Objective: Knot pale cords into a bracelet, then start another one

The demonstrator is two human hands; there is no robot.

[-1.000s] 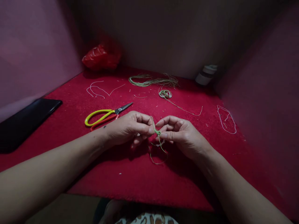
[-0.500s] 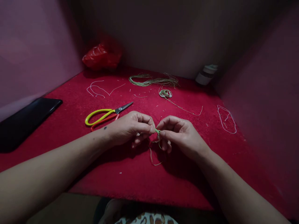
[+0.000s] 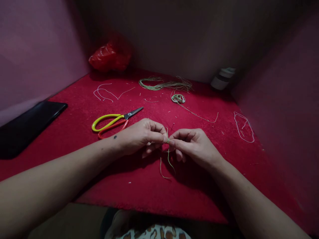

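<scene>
My left hand (image 3: 147, 136) and my right hand (image 3: 191, 142) meet over the red cloth, thumb and forefinger of each pinched on a small knotted piece of green cord (image 3: 168, 140). Most of the knot is hidden by the fingertips. One loose end stands up above the fingers, and a thin green strand (image 3: 170, 162) hangs below them. Another pale strand curls lower down, under the hands. Left of my left hand lie scissors (image 3: 109, 123) with one yellow and one red handle, blades pointing away to the right.
Behind the hands lie a bundle of green cords (image 3: 161, 85) and a coiled braided cord (image 3: 177, 98). A red plastic bag (image 3: 109, 58) and a white-capped bottle (image 3: 222, 79) stand at the back. A black flat object (image 3: 32, 126) is far left; a pale string loop (image 3: 244, 127) lies right.
The fingertips have closed in over the knot, covering more of it. The green strand below now hangs straighter and lower. The whole scene has shifted slightly in view.
</scene>
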